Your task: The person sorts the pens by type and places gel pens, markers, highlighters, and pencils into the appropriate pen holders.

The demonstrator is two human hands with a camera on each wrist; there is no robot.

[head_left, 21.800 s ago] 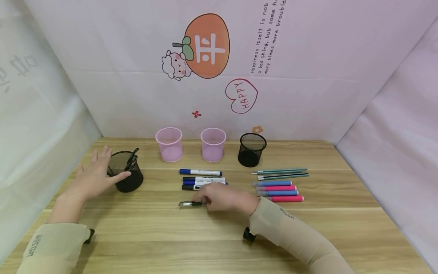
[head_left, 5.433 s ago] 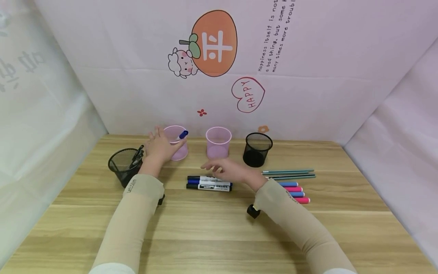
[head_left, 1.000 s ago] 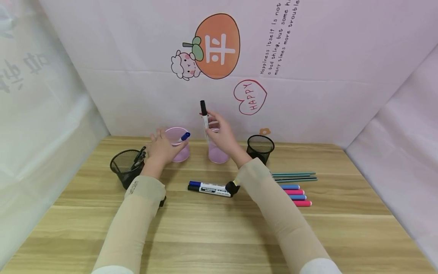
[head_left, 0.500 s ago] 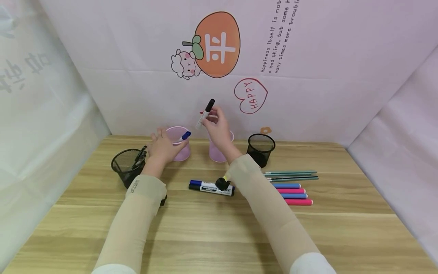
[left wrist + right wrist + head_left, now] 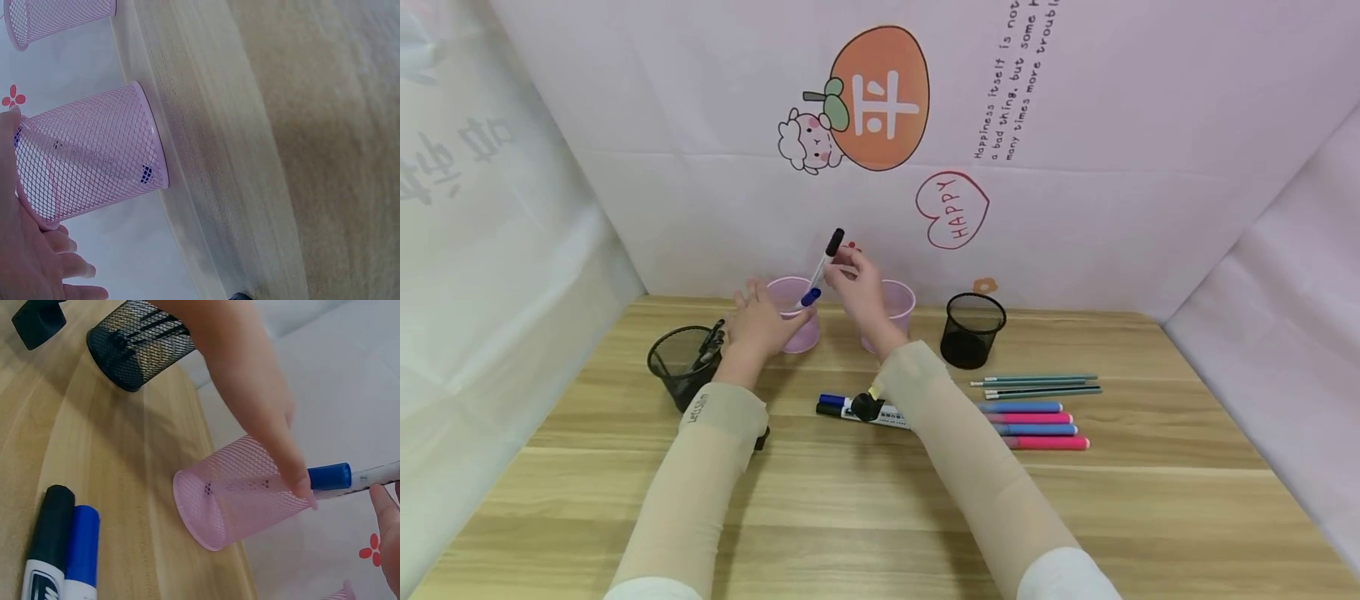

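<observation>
Evidently, the work is only part done. Nearest on the desk [image 5: 850,517], pink and blue felt pens [image 5: 1037,418], two markers [image 5: 891,415] and thin brushes [image 5: 1045,390] lie flat, apparently still to be dealt with. At left, black pens [image 5: 711,340] stand in a black mesh cup [image 5: 681,387]. Beyond, the left hand [image 5: 763,323] holds a pink cup [image 5: 805,335] at the rim, thumb opposite fingers; a blue-capped marker [image 5: 810,297] leans inside. The right hand [image 5: 859,292] pinches a black-capped marker [image 5: 825,261], tilted, its lower end at that cup's mouth; whether it has entered cannot be determined. Compared with the preceding frame, the right hand has shifted left, bringing its marker to the cup; the left hand's hold is unchanged.
</observation>
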